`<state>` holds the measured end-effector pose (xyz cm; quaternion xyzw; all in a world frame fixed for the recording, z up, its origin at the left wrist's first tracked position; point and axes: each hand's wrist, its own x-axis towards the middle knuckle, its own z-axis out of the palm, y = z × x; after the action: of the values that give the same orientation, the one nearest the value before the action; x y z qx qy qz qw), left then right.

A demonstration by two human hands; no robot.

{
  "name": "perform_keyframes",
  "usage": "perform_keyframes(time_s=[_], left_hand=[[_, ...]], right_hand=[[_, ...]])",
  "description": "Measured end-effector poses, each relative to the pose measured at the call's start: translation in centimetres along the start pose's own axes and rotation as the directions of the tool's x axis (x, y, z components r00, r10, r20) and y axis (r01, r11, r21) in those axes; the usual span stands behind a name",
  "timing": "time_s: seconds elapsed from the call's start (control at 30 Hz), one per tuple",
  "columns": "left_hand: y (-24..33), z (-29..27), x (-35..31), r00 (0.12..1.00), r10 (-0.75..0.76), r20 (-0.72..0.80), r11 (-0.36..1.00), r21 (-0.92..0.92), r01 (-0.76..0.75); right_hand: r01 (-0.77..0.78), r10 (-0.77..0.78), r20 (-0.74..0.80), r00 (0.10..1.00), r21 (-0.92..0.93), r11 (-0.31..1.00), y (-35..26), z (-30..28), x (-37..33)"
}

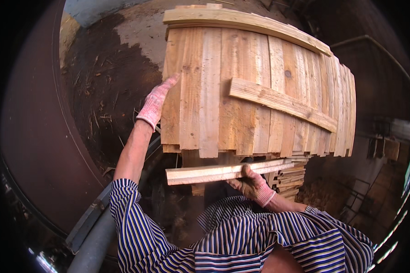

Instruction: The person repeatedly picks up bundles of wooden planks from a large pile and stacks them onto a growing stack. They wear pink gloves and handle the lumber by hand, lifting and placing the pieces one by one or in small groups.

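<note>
A navy-and-white striped cotton garment (232,245) is filling the space nearest the wearer, below the plank pile (205,82). On the pile's near side, the right hand (255,185), in a soiled pink knit glove, is clasping a pale, straight-edged board (200,174); its grip is closed, thumb over the top edge. Short wood pieces (289,179) are lying stacked beneath the pile's near right part. At the pile's left edge, the left hand (155,102), gloved alike, is resting with its grip open, fingers extended, clasping nothing. The pile's planks are showing rough, knotted grain and uneven ends. A narrow slat (282,103) is lying aslant on top; a longer batten (241,22) is running along the far edge. Beyond the pile's left side, dark, splinter-strewn ground (100,91) is spreading.
</note>
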<state>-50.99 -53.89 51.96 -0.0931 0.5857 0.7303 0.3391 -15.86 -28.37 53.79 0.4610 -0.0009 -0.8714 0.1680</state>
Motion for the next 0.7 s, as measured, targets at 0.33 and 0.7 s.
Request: perform_keyframes(time_s=[0.33, 0.7], left_hand=[[1.0, 1.1, 0.7, 0.985, -0.112, -0.129, 0.932, 0.331, 0.149], [2.6, 2.6, 3.3, 0.939, 0.044, -0.341, 0.906, 0.410, 0.106]], right_hand=[[0.285, -0.285, 0.034, 0.958, 0.015, 0.958, -0.7, -1.6, -7.7], [0.600, -0.741, 0.618, 0.262, -0.706, -0.376, -21.9, 23.0, -21.0]])
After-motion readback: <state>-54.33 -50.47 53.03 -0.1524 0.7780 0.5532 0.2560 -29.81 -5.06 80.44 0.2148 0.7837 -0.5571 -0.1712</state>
